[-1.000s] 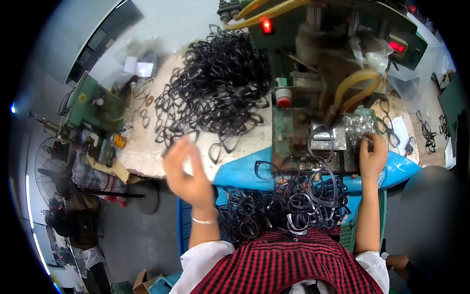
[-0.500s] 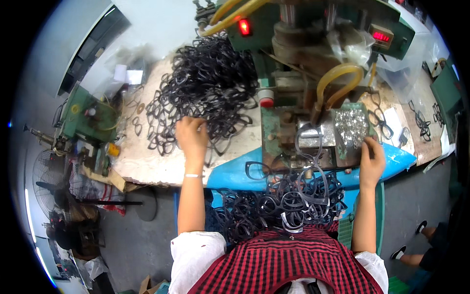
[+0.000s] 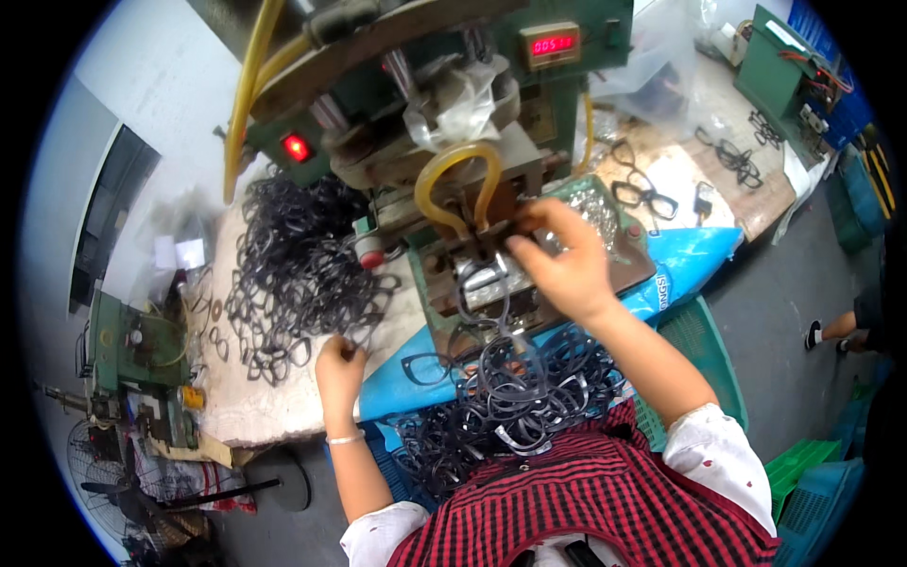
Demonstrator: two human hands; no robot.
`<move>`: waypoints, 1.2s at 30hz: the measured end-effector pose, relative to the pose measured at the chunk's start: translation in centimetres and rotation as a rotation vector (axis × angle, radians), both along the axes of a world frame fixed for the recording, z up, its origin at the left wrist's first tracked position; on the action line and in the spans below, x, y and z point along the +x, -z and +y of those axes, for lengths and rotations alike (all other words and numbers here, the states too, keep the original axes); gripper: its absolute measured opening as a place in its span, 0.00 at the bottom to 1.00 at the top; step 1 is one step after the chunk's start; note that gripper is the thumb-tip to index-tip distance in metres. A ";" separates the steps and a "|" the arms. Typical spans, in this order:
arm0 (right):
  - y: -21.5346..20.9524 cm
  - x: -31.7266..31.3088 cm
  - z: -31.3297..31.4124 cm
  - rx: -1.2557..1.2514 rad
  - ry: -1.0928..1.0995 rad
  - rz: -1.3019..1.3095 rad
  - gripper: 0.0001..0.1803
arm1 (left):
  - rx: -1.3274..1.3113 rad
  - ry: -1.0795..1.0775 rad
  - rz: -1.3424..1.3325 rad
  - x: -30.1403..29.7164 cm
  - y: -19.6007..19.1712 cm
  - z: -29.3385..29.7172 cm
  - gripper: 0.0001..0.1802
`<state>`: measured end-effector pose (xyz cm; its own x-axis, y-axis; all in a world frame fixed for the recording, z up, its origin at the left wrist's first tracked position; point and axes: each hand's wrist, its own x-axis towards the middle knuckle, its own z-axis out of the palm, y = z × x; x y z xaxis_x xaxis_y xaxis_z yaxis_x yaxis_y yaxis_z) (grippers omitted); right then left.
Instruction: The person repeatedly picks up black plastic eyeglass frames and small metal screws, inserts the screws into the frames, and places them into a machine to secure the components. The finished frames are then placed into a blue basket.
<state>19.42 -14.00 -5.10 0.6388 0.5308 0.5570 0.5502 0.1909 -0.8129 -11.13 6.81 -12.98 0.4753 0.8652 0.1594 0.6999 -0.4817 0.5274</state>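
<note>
My right hand (image 3: 570, 269) reaches into the green press (image 3: 548, 113), thumb and fingers closing around a dark spot beside the tooling; what they grip is hidden. Just under it, a dark eyeglass frame (image 3: 505, 307) hangs from the metal die (image 3: 487, 286) toward the front. My left hand (image 3: 338, 373) is curled at the near edge of a large heap of black eyeglass frames (image 3: 302, 255); anything in its fingers cannot be made out. Between my forearms, against my checked apron, lies another tangle of dark frames (image 3: 510, 392).
A yellow hose (image 3: 458, 156) loops in front of the press, and a red button (image 3: 371, 258) sits at its left. Blue plastic sheeting (image 3: 680, 279) covers the table's front edge. Loose frames (image 3: 644, 198) lie at the right. A fan (image 3: 118, 482) stands at lower left.
My right hand has moved from the press bed's right edge in to the tooling. My left hand has drawn back from the heap toward the near edge and curled. The view has swung right.
</note>
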 end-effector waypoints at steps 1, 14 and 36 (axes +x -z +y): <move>0.2 -0.5 0.7 0.056 -0.135 0.191 0.18 | -0.045 -0.006 -0.077 1.1 -1.5 -1.2 0.13; -1.2 -3.8 1.0 0.134 -0.176 0.466 0.28 | 0.152 0.490 -1.206 7.1 -10.1 -7.7 0.10; 8.6 7.8 -4.7 -0.435 0.464 -0.413 0.06 | 0.392 0.867 -0.513 10.7 -9.1 -12.0 0.18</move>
